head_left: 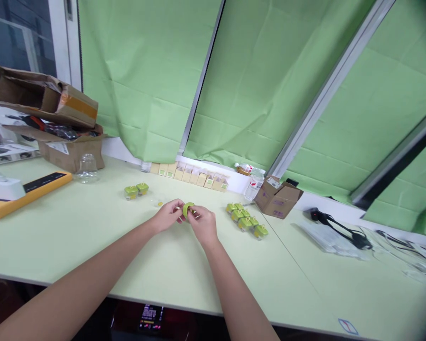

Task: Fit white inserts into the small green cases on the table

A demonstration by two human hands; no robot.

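Observation:
A small green lid [188,208] sits between my two hands above the pale green table [92,227]. My left hand [168,215] pinches it from the left, and my right hand [203,223] grips it from the right with closed fingers. Left of the hands stand two small clear jars with green lids [136,190]. To the right is a cluster of several more green-lidded jars [246,219]. A tiny yellow piece [159,203] lies on the table just behind my left hand.
A row of small beige boxes [190,175] lines the back edge. An open brown carton [277,196] and a plastic bottle [254,184] stand at right. Cardboard boxes [53,123], a glass jar [86,169] and a yellow device [24,192] are at left. Black cables [341,227] lie at right.

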